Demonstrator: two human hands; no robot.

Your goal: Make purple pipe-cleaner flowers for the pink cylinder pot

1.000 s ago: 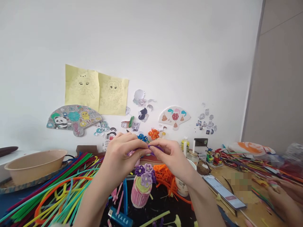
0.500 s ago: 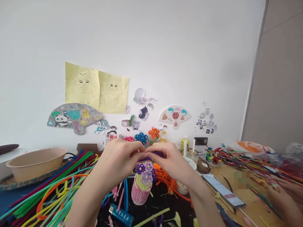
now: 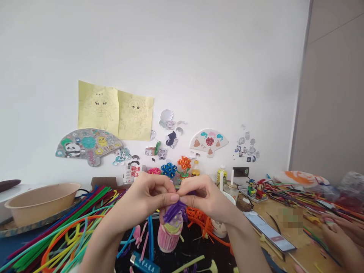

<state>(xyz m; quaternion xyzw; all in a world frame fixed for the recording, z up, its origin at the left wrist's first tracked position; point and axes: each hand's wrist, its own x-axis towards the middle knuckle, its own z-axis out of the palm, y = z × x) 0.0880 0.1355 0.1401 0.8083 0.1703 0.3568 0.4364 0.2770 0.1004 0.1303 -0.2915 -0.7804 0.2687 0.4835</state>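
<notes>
My left hand and my right hand meet at the centre, thumbs and fingertips pinched together. Between them they hold a bundle of purple pipe cleaners, which hangs below the fingertips. Right behind and under it stands a pink pleated cup with a pale green top, its flowers mostly covered by the purple bundle. To the right of the cup lies a heap of orange pipe cleaners, partly behind my right wrist. A blue lighter rests in front on the black surface.
Many coloured pipe cleaners spread at left beside a beige basin. A phone lies at right, near another person's hands. Behind my hands are blue flowers, orange flowers and bottles.
My hands have tilted and come slightly lower, with thumbs now showing. The purple bundle now hangs down in front of the cup's flowers, which were visible before. The view has shifted slightly.
</notes>
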